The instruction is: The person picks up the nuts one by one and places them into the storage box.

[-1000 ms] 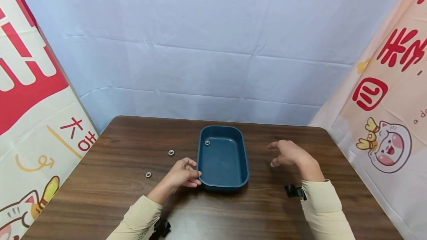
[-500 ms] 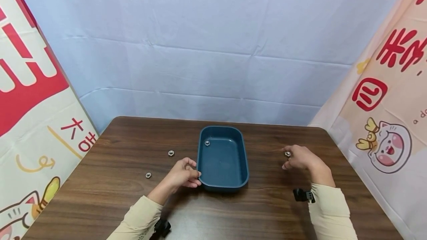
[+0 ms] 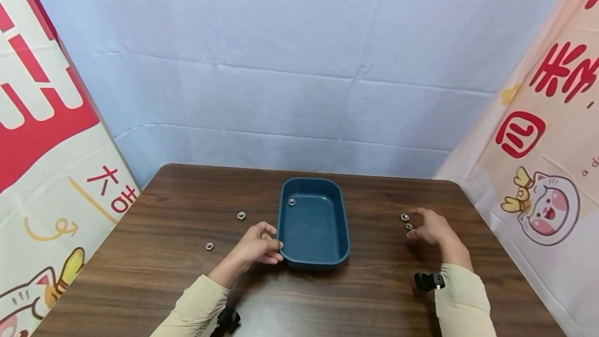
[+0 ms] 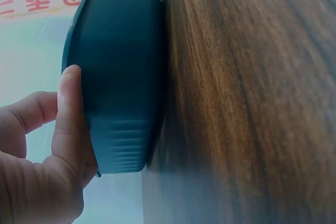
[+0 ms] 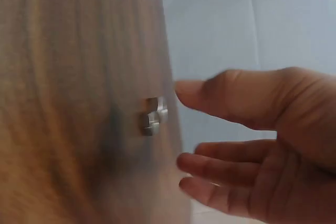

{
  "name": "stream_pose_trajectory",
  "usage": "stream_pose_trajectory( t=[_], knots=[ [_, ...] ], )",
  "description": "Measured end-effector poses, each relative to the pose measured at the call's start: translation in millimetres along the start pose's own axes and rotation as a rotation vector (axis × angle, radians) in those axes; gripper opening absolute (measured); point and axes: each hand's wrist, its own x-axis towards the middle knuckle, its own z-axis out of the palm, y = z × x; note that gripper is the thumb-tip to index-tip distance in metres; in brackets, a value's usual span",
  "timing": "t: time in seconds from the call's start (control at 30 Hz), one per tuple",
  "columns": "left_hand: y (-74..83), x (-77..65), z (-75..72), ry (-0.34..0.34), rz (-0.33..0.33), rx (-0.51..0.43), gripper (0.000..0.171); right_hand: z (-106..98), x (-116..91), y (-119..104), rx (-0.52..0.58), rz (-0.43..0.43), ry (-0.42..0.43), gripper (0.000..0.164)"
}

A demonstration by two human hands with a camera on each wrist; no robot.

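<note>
In the head view a dark blue rectangular tray [image 3: 314, 263] stands mid-table, with one metal hex nut [image 3: 292, 202] at its far left inside. My left hand [image 3: 257, 243] holds the tray's left rim near the front corner. The left wrist view shows a fingertip against the rim and the tray's outer wall [image 4: 123, 56]. On the right, my right hand [image 3: 435, 230] reaches low over the table, thumb and fingers spread. Just beyond its fingertips lie two nuts, the farther nut [image 3: 404, 217] and the nearer nut [image 3: 408, 227]. The right wrist view shows them blurred, close together.
Two more nuts lie left of the tray: a farther nut [image 3: 241, 216] and a nearer nut [image 3: 209, 246]. The wood-grain table [image 3: 140, 274] ends at a pale cloth backdrop [image 3: 299, 92]. Printed banners hang at both sides.
My right hand has moved right, away from the tray, then drawn back slightly from the two nuts, which now show on the table. The left hand and tray have stayed put.
</note>
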Motion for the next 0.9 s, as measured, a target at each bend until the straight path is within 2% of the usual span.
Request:
stream_pose_trajectory(
  t=[0.17, 0.27, 0.5, 0.6, 0.8, 0.9],
  knots=[
    [-1.7, 1.7, -0.2, -0.006, 0.002, 0.0, 0.035, 10.8, 1.3, 13.1, 0.099, 0.029, 0.081, 0.068],
    [-3.0, 3.0, -1.1, -0.008, 0.004, 0.002, 0.034, 15.8, 1.2, 17.3, 0.151, 0.061, 0.094, 0.069],
    [-7.1, 5.9, -3.6, -0.009, 0.005, -0.001, 0.035, 30.5, 5.5, 29.8, 0.22, 0.141, 0.157, 0.056],
    [-8.1, 6.7, -3.2, -0.013, 0.002, -0.007, 0.036, 32.8, 7.4, 33.0, 0.241, 0.195, 0.163, 0.052],
    [-7.5, 7.5, -2.8, -0.017, -0.004, -0.01, 0.036, 32.8, 11.5, 30.2, 0.23, 0.244, 0.142, 0.051],
    [-6.6, 7.8, -3.2, -0.015, -0.003, -0.011, 0.035, 33.1, 15.2, 26.9, 0.228, 0.269, 0.156, 0.05]
  ],
)
